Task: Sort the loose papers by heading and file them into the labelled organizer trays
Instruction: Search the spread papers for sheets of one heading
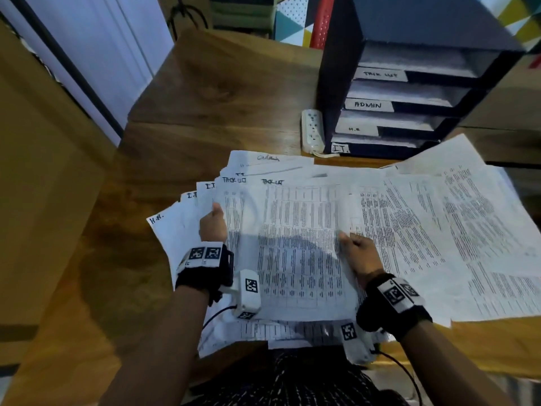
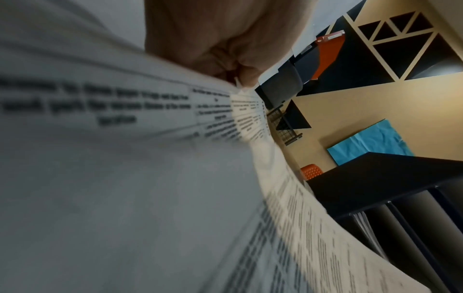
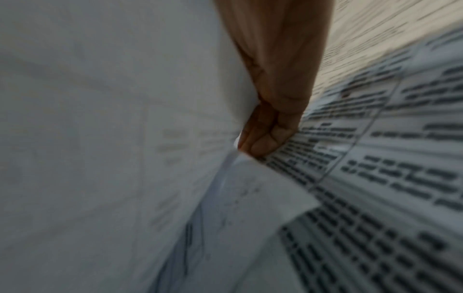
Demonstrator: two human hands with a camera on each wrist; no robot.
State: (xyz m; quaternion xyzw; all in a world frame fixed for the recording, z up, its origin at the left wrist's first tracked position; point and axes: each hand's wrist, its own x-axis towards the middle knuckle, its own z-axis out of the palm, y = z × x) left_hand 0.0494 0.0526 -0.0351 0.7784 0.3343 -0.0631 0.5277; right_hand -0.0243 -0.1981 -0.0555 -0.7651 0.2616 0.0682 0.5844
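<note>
A wooden desk (image 1: 210, 92) stands against a white panelled wall (image 1: 96, 51), with a white power strip (image 1: 313, 130) lying on it, while a tan wall (image 2: 363, 111) beyond carries black triangular shelving (image 2: 406, 41) and a blue sheet (image 2: 371, 142).

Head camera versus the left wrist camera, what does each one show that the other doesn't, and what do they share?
Only the head view shows the organizer's labels, TASK LIST, ADMIN, H.R. and I.T., the handwritten headings on the fanned papers, the right hand and the power strip.

Only the left wrist view shows an orange perforated object, a blue sheet on the wall and geometric shelving.

Both show the left hand pinching the printed sheet, and the dark organizer.
</note>
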